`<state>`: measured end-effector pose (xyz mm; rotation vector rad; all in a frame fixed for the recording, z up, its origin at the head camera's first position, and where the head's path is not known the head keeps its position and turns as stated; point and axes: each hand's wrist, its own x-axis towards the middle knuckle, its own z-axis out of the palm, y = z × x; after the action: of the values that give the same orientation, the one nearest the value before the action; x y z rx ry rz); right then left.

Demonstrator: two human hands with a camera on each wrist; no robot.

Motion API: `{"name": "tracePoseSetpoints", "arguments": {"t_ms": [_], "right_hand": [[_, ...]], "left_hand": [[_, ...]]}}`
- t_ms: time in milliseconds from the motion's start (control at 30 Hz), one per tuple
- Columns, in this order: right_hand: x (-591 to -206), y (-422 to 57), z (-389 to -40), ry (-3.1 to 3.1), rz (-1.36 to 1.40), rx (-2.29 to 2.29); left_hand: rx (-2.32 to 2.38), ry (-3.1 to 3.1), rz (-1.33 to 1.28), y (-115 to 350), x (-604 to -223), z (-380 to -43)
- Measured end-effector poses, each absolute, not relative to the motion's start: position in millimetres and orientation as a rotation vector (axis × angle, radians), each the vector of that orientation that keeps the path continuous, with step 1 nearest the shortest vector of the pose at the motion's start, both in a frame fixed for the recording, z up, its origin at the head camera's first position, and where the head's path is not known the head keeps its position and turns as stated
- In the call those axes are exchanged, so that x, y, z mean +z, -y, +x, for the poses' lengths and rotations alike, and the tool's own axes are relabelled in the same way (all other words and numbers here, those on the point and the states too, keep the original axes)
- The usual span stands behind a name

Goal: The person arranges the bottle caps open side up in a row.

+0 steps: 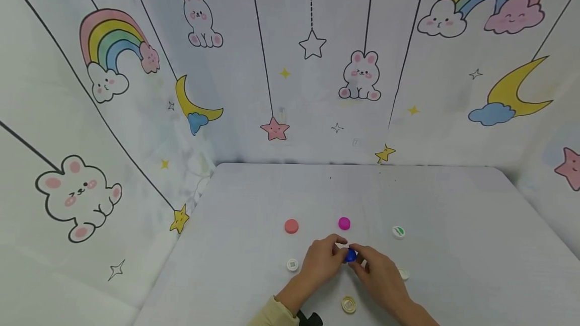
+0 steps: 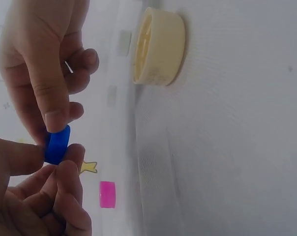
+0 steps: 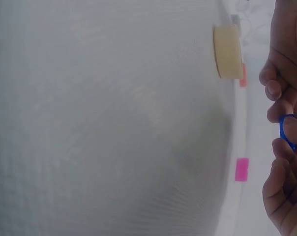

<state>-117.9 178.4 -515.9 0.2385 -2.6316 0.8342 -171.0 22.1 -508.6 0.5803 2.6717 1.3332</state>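
Over the middle of the table, both hands meet at a small blue bottle cap. My left hand pinches it from the left between thumb and fingers, and my right hand pinches its right side. In the left wrist view the blue cap stands on edge, held up between the fingertips of both hands. Fingers cover most of the blue cap in the right wrist view.
Around the hands lie a coral cap, a magenta cap, a white cap with green marking, a small white cap and a cream cap. Another pale cap is partly hidden by the right hand.
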Motion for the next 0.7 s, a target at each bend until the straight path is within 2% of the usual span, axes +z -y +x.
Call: {"name": "tracePoseSetpoints", "arguments": {"t_ms": [133,433,700], "right_hand": [[-517.6,-178.1,-117.8,2.635,0.242,0.846],[-516.3,-177.2,-116.8,2.832,0.158,0.843],[-517.3,-176.6,-116.1,2.859,0.120,0.872]], "left_hand": [[1.300,-2.667,0.589,-20.4,-509.6,-169.9],[1.063,-2.695,0.813,-14.0,-509.0,-168.3],[0.967,-2.803,0.907,-12.8,-509.9,-167.6]]}}
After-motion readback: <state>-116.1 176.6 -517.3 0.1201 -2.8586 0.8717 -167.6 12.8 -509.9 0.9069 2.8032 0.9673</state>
